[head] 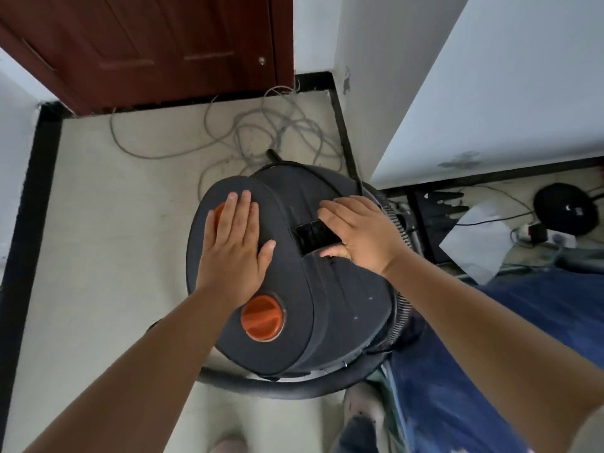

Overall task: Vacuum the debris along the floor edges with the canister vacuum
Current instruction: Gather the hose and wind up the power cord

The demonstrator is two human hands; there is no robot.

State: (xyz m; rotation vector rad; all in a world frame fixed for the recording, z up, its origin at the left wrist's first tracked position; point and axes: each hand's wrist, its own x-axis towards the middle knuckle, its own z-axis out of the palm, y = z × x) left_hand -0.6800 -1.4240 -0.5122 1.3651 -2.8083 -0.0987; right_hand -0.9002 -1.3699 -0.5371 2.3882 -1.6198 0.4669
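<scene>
From the head camera, looking straight down, a round dark grey plastic canister vacuum (294,266) stands on the pale tiled floor (108,223), near the corner where a black skirting strip (343,132) runs along the white wall (376,76). The left hand (233,243) lies flat on the raised handle panel of the lid, fingers straight and close together, thumb held out to the side; its fingertips partly cover one orange round knob (218,213). A second orange round knob (263,318) sits just beside the left wrist, uncovered. The right hand (359,233) rests on the lid's other side, fingers extended and slightly apart, their tips at the edge of a glossy black rectangular switch (313,235), with the thumb lying beneath that switch. Whether a finger presses the switch cannot be told. A black ribbed hose (400,302) curves round the canister's right side and passes under its near edge. Beyond the vacuum a loose tangle of grey cable (261,132) lies on the floor before a dark red-brown wooden door (147,50). At the right, by the wall, lie a white sheet of paper (480,243) and a black round disc-shaped object (567,210). A blue denim trouser leg (474,371) fills the lower right.
</scene>
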